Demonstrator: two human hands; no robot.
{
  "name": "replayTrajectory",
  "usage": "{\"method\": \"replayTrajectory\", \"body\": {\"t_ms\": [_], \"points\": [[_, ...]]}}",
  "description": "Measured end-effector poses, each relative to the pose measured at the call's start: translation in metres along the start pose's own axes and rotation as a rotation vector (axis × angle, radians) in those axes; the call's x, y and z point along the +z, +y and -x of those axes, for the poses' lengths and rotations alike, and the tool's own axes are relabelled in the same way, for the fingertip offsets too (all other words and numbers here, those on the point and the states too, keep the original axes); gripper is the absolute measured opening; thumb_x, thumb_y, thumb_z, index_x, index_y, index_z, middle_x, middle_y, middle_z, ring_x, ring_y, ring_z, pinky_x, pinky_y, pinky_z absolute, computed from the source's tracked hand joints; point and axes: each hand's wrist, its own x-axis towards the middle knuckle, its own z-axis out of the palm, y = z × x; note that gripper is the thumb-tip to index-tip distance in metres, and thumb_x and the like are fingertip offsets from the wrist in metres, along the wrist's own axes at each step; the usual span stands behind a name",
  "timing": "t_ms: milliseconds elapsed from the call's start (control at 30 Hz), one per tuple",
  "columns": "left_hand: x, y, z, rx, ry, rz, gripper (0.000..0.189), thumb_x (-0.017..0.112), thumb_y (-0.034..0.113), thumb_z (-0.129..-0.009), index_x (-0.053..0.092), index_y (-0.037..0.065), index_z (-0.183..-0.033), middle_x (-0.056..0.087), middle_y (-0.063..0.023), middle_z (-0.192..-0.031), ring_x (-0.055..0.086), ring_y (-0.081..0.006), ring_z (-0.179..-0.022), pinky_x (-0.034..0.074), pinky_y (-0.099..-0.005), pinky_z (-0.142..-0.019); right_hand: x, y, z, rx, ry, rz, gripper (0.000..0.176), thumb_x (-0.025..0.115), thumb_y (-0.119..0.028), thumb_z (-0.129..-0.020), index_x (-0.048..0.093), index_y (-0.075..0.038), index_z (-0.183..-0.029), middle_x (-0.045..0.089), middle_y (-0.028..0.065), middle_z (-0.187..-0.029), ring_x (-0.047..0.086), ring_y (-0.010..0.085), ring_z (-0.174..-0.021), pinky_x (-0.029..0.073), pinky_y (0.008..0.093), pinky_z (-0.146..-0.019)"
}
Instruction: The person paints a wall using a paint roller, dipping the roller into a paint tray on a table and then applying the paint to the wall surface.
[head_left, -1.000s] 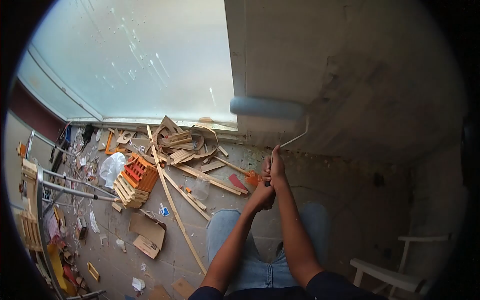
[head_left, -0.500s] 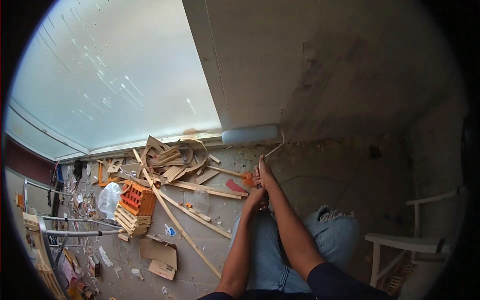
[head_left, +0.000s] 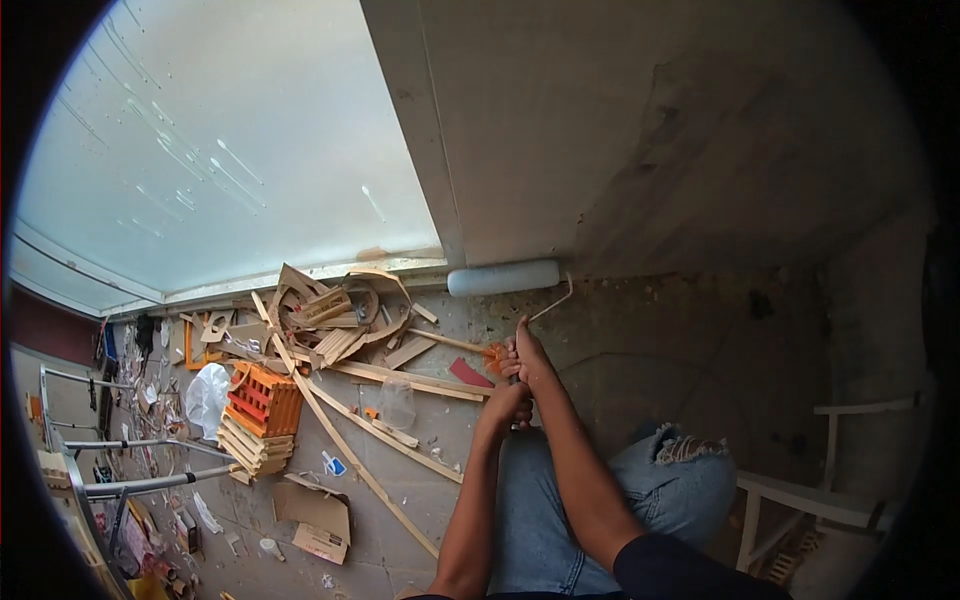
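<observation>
A paint roller with a pale blue-white sleeve [head_left: 503, 278] and a bent wire frame lies crosswise at the foot of the wall [head_left: 520, 130], by the lower end of the door-frame post. My right hand [head_left: 524, 355] is closed round the upper part of its handle, thumb pointing up along the wire. Below it, my left hand [head_left: 509, 404] grips the handle's lower end. Most of the handle is hidden by my fingers. Just left of my hands lie an orange scrap [head_left: 494, 355] and a red piece [head_left: 470, 373] on the floor.
Wood strips [head_left: 350, 440] and torn cardboard [head_left: 370, 325] litter the floor at left, beside an orange slatted crate [head_left: 265, 400] and a white bag [head_left: 208, 400]. A metal ladder-like frame [head_left: 150, 480] stands far left, a white chair-like frame [head_left: 800, 490] at right. Frosted glass [head_left: 240, 130] rises upper left.
The roller sleeve has shifted slightly down and right in the view, its tilt a little changed. The surroundings have also shifted with my head. Both hands keep their hold.
</observation>
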Motion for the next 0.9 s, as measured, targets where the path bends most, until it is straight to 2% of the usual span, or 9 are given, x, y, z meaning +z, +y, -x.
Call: {"method": "replayTrajectory", "body": {"t_ms": [67,133,267,467,567,667,733,833,900], "points": [[0.005,0.005,0.020,0.037,0.022,0.008,0.016,0.050,0.015,-0.074,0.040,0.012,-0.063,0.036,0.0027,-0.048,0.033,-0.0087,-0.035,0.029,-0.0259,-0.033,0.020,-0.008,0.043,-0.046,-0.082,0.014,0.062,0.030,-0.068,-0.081,0.032,-0.012,-0.053,0.021,-0.0034,-0.042,0.016,0.0063,-0.032,0.014,0.0212,-0.030],[0.012,0.008,0.027,0.106,0.074,-0.018,0.015,0.049,0.014,-0.074,0.040,0.011,-0.062,0.036,0.0022,-0.048,0.034,-0.0092,-0.035,0.030,-0.0266,-0.032,0.015,-0.010,0.028,-0.033,-0.097,0.012,0.063,0.030,-0.068,-0.081,0.032,-0.012,-0.053,0.021,-0.0035,-0.042,0.016,0.0063,-0.032,0.014,0.0213,-0.029],[0.003,-0.008,-0.003,0.114,0.042,-0.036,0.014,0.047,0.013,-0.073,0.039,0.010,-0.062,0.036,0.0014,-0.047,0.036,-0.0106,-0.035,0.032,-0.0273,-0.032,-0.008,0.000,0.003,0.075,-0.155,-0.042,0.063,0.031,-0.069,-0.080,0.033,-0.012,-0.053,0.022,-0.0034,-0.042,0.015,0.0063,-0.032,0.014,0.0217,-0.029],[0.022,-0.003,0.028,0.096,0.064,-0.030,0.012,0.047,0.012,-0.074,0.040,0.010,-0.064,0.037,0.0010,-0.048,0.034,-0.0104,-0.034,0.032,-0.0275,-0.032,0.014,-0.015,0.054,-0.001,-0.171,-0.029,0.063,0.032,-0.068,-0.081,0.032,-0.011,-0.053,0.021,-0.0034,-0.042,0.016,0.0063,-0.032,0.014,0.0216,-0.029],[0.007,-0.004,-0.007,0.058,-0.033,0.043,0.013,0.046,0.011,-0.075,0.039,0.008,-0.065,0.037,0.0000,-0.047,0.034,-0.0106,-0.033,0.033,-0.0284,-0.031,0.000,-0.009,0.011,0.038,-0.037,0.009,0.064,0.030,-0.068,-0.081,0.032,-0.011,-0.053,0.022,-0.0030,-0.041,0.016,0.0064,-0.032,0.014,0.0214,-0.029],[-0.005,-0.023,-0.029,0.045,-0.035,0.097,0.013,0.046,0.010,-0.075,0.037,0.009,-0.065,0.036,0.0004,-0.047,0.034,-0.0105,-0.033,0.034,-0.0284,-0.031,-0.023,0.001,-0.042,0.095,-0.035,-0.025,0.064,0.029,-0.068,-0.081,0.032,-0.010,-0.053,0.023,-0.0027,-0.041,0.016,0.0067,-0.032,0.014,0.0217,-0.029],[0.001,-0.011,-0.021,0.097,0.014,0.063,0.013,0.046,0.010,-0.075,0.037,0.009,-0.066,0.035,0.0006,-0.048,0.035,-0.0104,-0.034,0.034,-0.0286,-0.031,-0.008,-0.005,-0.011,0.096,-0.053,-0.025,0.064,0.028,-0.069,-0.081,0.033,-0.011,-0.054,0.023,-0.0030,-0.041,0.016,0.0069,-0.032,0.014,0.0215,-0.029],[0.019,0.001,0.015,0.059,0.052,0.019,0.014,0.048,0.010,-0.074,0.034,0.012,-0.073,0.032,0.0039,-0.048,0.031,-0.0086,-0.035,0.028,-0.0262,-0.033,0.002,-0.011,0.025,0.076,-0.106,-0.022,0.064,0.027,-0.069,-0.081,0.033,-0.011,-0.054,0.023,-0.0033,-0.041,0.017,0.0070,-0.032,0.014,0.0212,-0.030],[0.012,0.004,-0.001,0.017,-0.007,0.059,0.014,0.048,0.009,-0.074,0.034,0.012,-0.074,0.033,0.0026,-0.048,0.031,-0.0088,-0.034,0.028,-0.0268,-0.031,0.002,-0.015,0.015,0.080,-0.114,-0.029,0.063,0.027,-0.069,-0.081,0.033,-0.011,-0.055,0.024,-0.0035,-0.041,0.017,0.0070,-0.032,0.014,0.0209,-0.030]]}}
